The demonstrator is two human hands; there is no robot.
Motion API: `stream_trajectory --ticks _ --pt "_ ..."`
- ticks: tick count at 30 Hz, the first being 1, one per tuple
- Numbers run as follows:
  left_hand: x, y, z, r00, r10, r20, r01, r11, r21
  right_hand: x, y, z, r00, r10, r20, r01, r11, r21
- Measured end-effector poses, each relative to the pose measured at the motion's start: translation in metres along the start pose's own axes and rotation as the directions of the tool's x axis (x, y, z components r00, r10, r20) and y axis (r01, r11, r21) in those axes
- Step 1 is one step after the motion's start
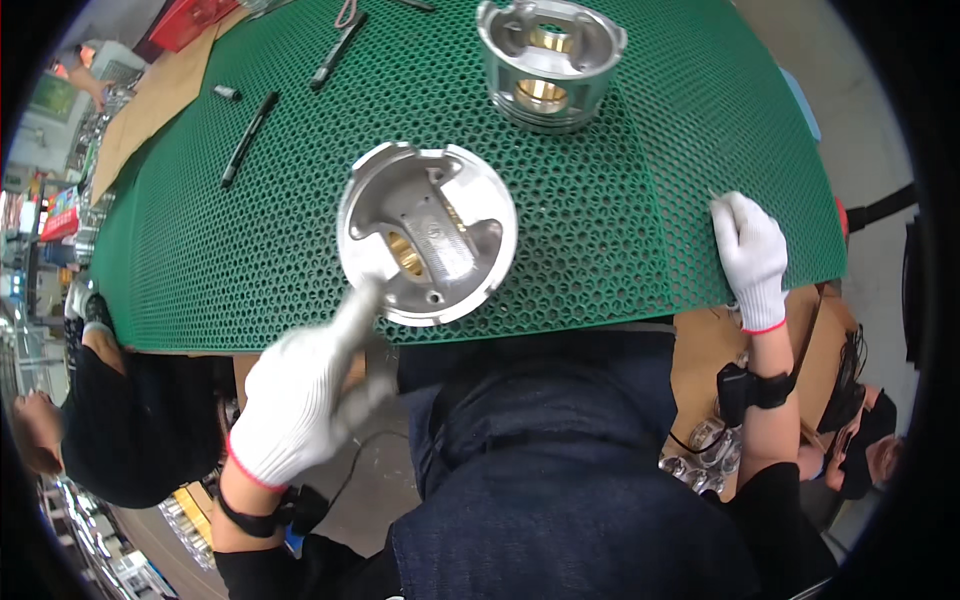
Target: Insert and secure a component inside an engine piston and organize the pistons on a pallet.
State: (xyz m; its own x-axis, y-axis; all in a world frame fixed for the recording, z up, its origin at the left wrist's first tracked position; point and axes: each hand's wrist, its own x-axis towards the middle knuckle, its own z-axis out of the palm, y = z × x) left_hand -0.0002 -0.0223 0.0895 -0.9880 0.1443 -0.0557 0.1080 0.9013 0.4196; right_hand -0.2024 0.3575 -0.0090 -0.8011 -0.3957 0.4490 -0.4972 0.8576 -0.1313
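Note:
A silver metal piston (470, 190) lies on the green mat with its hollow underside up, showing a brass-coloured bushing inside. My left hand (300, 390), in a white knit glove with a red cuff edge, is at its near left rim. One finger stretches onto or just over that rim, slightly blurred, and the thumb is held apart. On the right part of the mat rests my right hand (750, 250), also gloved, with its fingers closed. A very thin tip shows by its fingertips; what it belongs to is hidden. A second piston (550, 90) stands farther back.
Dark pens (250, 138) and a small cap-like piece (227, 92) lie at the left on the perforated green mat (590, 240). Cardboard (150, 110) and a red bin (188, 22) are beyond. Another person (140, 420) is at the left; more metal parts (705, 440) sit below the table's right side.

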Motion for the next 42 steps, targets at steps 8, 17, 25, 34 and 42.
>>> stream_trajectory --ticks 8,17,25,34,42 --pt "0.065 -0.014 -0.009 0.85 0.513 0.121 -0.523 0.795 0.308 0.007 -0.02 0.0 0.995 -0.039 -0.087 0.041 0.999 0.018" --pt "0.023 -0.161 -0.084 0.891 -0.298 -0.343 0.336 0.94 0.054 0.002 -0.018 -0.007 0.999 -0.012 -0.04 0.013 0.999 0.046" --pt "0.057 -0.219 -0.106 0.732 -0.389 -0.559 0.604 0.751 0.268 0.003 -0.014 -0.007 0.999 -0.006 -0.049 0.011 0.994 0.108" --pt "0.228 0.034 -0.006 0.963 0.267 -0.028 -0.204 0.798 0.568 0.001 -0.012 -0.004 0.997 0.016 -0.075 -0.007 0.992 0.128" --pt "0.122 -0.036 0.04 0.881 -0.293 -0.372 0.214 0.947 -0.239 0.001 -0.012 -0.002 0.993 -0.018 -0.113 0.038 0.983 0.178"
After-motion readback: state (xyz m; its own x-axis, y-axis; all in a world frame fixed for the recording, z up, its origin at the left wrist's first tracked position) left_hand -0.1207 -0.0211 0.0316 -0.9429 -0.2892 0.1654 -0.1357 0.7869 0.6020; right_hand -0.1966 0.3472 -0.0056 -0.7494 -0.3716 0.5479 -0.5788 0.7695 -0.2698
